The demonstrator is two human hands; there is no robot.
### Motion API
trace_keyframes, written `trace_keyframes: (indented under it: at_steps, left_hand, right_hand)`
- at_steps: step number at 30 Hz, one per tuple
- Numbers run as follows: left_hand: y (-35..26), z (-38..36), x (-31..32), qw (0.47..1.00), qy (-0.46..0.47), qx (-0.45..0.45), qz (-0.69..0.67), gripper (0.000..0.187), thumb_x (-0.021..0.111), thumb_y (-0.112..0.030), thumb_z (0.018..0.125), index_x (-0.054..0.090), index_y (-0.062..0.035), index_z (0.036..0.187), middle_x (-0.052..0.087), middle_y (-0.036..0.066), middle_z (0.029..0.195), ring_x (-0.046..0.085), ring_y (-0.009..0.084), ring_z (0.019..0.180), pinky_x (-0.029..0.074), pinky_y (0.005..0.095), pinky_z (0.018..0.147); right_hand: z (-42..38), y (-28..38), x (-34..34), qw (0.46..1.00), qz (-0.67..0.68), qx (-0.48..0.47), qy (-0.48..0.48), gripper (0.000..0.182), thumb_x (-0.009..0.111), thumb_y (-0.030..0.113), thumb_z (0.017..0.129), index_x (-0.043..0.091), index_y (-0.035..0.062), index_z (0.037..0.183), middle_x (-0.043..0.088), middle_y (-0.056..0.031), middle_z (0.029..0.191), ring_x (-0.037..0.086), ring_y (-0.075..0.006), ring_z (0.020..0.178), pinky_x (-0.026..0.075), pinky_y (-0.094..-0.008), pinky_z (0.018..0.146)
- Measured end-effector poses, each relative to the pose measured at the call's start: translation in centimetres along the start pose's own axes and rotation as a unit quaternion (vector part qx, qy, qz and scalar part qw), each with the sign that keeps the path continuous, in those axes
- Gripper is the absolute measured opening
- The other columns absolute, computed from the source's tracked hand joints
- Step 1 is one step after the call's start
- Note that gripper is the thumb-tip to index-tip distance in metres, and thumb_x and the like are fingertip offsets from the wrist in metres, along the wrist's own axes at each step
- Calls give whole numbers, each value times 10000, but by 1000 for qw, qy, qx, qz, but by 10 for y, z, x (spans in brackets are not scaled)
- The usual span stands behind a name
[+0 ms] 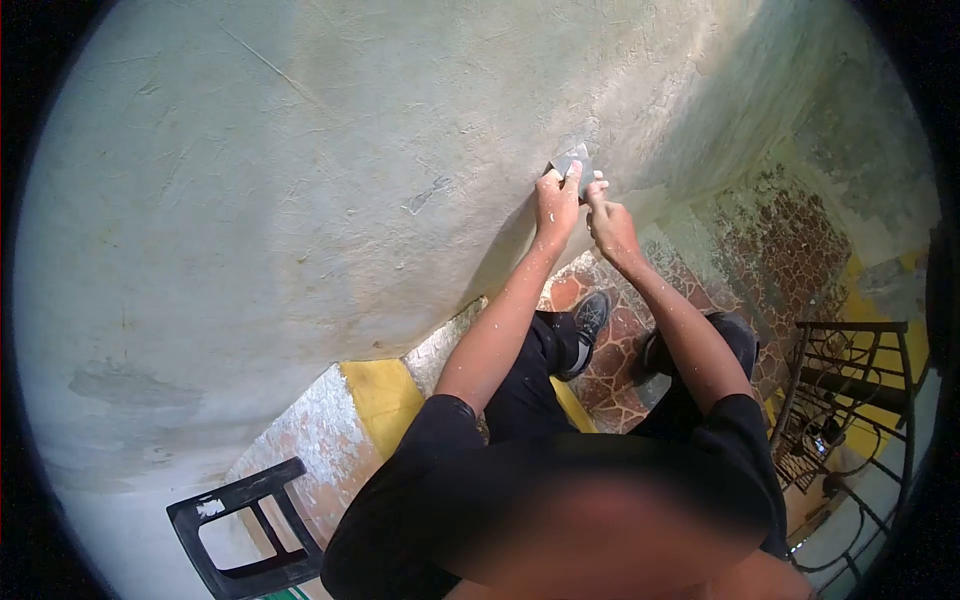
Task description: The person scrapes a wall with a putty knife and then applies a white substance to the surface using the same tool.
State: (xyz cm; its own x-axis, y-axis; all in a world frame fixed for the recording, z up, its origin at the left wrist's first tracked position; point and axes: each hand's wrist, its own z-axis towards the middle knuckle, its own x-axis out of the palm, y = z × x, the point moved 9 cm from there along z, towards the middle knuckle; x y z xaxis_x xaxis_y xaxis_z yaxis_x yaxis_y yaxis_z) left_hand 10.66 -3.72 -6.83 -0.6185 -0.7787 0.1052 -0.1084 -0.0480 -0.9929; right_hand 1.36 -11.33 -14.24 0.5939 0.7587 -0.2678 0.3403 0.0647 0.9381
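Note:
Both hands are together on a scraper (566, 160) with a flat grey metal blade, its front edge against the pale, rough wall (330, 190). My left hand (556, 208) is closed on the blade, thumb lying along its face. Just to the right, my right hand (611, 224) is wrapped round the lower part of the scraper, where a handle is hidden by the fingers. White flecks dot both hands and forearms. Around the blade, the wall surface looks patchy and scratched.
Below me are steps with a yellow-painted part (382, 405) and flaking white paint. My shoes stand on a brown patterned tile floor (610, 385). A black plastic frame (245, 500), like a chair back, is at lower left. A dark metal railing (850, 400) stands at right.

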Motion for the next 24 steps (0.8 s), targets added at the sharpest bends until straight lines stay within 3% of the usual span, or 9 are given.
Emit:
trace_keyframes:
  at_steps: [1, 3, 4, 7, 15, 18, 22, 24]
  left_hand:
    - [-4, 1, 4, 1000, 10, 19, -4, 382, 467, -230, 1110, 604, 122, 1160, 728, 223, 1065, 755, 296, 939, 646, 390, 806]
    - [-10, 1, 10, 999, 13, 20, -33, 386, 457, -233, 1112, 602, 121, 1162, 725, 223, 1075, 755, 299, 937, 646, 388, 803]
    - [-13, 2, 14, 998, 13, 20, -61, 391, 446, -236, 1115, 601, 119, 1165, 723, 224, 1084, 756, 303, 935, 647, 386, 801]
    - [-24, 1, 22, 997, 23, 33, -63, 370, 458, -223, 1111, 601, 115, 1149, 717, 225, 1097, 757, 301, 944, 647, 378, 792]
    - [-19, 9, 24, 999, 8, 41, 6, 291, 531, -160, 1082, 638, 87, 971, 729, 184, 945, 765, 266, 865, 653, 338, 714]
    - [-14, 14, 29, 999, 12, 36, 9, 299, 529, -159, 1081, 643, 100, 985, 729, 186, 954, 766, 269, 855, 659, 349, 707]
    - [-21, 11, 33, 998, -20, 51, -13, 300, 548, -155, 1071, 657, 95, 947, 729, 153, 879, 768, 236, 811, 648, 329, 637]
    - [-38, 7, 33, 995, -42, 93, 24, 307, 548, -161, 1070, 679, 116, 1043, 739, 163, 914, 770, 246, 817, 656, 337, 652]
  right_hand:
    - [-1, -1, 1, 1000, 0, 0, -2, 783, 377, 631, 1049, 669, -36, 762, 630, -200, 669, 656, -352, 706, 486, -467, 711]
    - [1, 10, 1, 997, 1, -78, 6, 671, 503, 561, 1047, 642, -22, 745, 600, -140, 613, 601, -236, 597, 463, -411, 606]
    - [5, 10, -4, 997, -4, -83, 5, 671, 503, 561, 1047, 642, -22, 745, 600, -140, 613, 601, -236, 597, 463, -411, 606]
    - [-1, 25, -15, 985, 153, -52, 53, 558, 560, 493, 1055, 531, 64, 700, 502, 7, 570, 470, -97, 450, 372, -286, 430]
    - [-6, 22, -10, 970, 228, 5, 78, 542, 531, 537, 1054, 516, 90, 748, 455, 23, 568, 433, -99, 406, 351, -286, 372]
    - [-10, 14, 1, 948, 297, 64, 90, 540, 485, 554, 1067, 453, 124, 742, 401, 38, 546, 363, -84, 390, 277, -275, 365]
    - [-14, 22, 5, 941, 318, 72, 87, 527, 499, 551, 1061, 474, 118, 761, 406, 39, 560, 354, -88, 374, 282, -286, 347]
    - [-18, 35, 8, 921, 369, 78, 98, 525, 479, 547, 1069, 459, 117, 768, 405, 32, 558, 354, -90, 374, 268, -286, 341]
